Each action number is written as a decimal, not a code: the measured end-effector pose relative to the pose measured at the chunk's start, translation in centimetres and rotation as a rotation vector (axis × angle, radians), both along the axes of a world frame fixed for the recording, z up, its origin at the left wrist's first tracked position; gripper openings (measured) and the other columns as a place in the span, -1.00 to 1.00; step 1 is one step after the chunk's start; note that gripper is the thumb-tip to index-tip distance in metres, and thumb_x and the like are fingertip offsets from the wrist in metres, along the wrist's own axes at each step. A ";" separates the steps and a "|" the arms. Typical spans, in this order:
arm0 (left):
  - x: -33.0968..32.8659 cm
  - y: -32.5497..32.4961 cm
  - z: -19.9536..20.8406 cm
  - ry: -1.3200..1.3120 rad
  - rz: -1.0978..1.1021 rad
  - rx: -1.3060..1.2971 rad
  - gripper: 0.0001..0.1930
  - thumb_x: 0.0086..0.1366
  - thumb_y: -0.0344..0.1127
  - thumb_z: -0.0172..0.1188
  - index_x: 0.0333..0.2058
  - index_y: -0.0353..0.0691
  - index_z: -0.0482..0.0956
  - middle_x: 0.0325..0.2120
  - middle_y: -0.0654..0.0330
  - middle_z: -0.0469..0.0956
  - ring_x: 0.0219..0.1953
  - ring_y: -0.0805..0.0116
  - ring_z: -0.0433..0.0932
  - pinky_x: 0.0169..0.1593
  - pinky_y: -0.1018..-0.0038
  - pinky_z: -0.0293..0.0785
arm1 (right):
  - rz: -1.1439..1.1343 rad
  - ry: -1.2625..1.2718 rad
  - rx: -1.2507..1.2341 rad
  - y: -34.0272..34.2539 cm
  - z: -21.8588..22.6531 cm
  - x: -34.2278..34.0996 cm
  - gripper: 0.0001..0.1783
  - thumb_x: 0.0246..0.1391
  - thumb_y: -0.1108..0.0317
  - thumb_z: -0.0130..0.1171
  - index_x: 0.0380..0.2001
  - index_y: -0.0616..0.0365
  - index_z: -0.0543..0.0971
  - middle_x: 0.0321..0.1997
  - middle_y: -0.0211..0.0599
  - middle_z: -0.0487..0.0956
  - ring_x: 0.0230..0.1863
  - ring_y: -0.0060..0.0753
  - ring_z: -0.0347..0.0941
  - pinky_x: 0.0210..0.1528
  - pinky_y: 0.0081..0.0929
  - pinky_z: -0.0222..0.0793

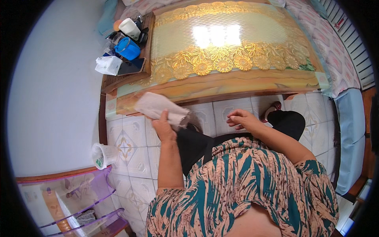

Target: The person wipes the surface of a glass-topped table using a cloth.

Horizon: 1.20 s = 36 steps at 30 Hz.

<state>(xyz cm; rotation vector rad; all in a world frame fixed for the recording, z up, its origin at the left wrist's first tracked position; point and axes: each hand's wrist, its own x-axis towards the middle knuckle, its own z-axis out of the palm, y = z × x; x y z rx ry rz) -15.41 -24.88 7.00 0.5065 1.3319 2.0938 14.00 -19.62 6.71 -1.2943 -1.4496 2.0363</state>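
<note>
My left hand [163, 127] is closed on a folded pale beige cloth [156, 106], with the thumb lying on top of it. The cloth is just in front of the near left edge of a low table [221, 84]; I cannot tell whether it touches the edge. My right hand [243, 119] hangs in front of my lap with its fingers loosely bent and a little apart, holding nothing. A gold flower-patterned cover [201, 65] under a shiny, reflecting surface lies over the tabletop.
At the table's left end, a wooden tray [147, 63] bears a blue container [127, 48], a white cup [129, 28] and a white tissue pack [108, 65]. A white wastebasket [104, 156] stands by the wall. A purple-edged rack [75, 197] is lower left; covered seating [321, 51] lines the right.
</note>
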 end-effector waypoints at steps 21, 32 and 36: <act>-0.6 3.1 -0.9 1.416 0.103 -0.550 -0.49 0.00 -0.50 0.04 0.01 -0.02 0.47 -0.13 0.20 0.38 -0.06 0.10 0.37 0.00 0.27 0.32 | -0.002 -0.603 1.083 4.5 5.1 2.0 -0.75 -0.06 0.32 0.20 -0.28 0.13 0.46 -0.42 -0.18 0.54 -0.37 -0.17 0.50 -0.32 -0.27 0.37; -20.2 0.3 0.1 1.364 0.453 -1.236 -0.58 0.11 -0.37 0.03 -0.05 0.24 0.51 -0.07 0.33 0.42 -0.07 0.14 0.40 -0.08 0.23 0.43 | 0.320 -1.185 1.121 10.9 5.5 9.1 -0.36 -0.37 0.15 0.41 -0.23 0.16 0.33 -0.20 -0.12 0.49 -0.12 0.01 0.42 -0.14 -0.20 0.34; -23.6 -0.3 2.8 1.211 0.437 -1.513 -0.64 0.21 -0.32 -0.01 -0.04 0.23 0.50 -0.10 0.23 0.47 -0.05 0.09 0.46 -0.07 0.19 0.44 | 0.400 -1.081 1.287 11.8 4.1 11.1 -0.33 -0.40 0.14 0.42 -0.23 0.18 0.32 -0.23 -0.08 0.48 -0.11 0.02 0.41 -0.14 -0.21 0.34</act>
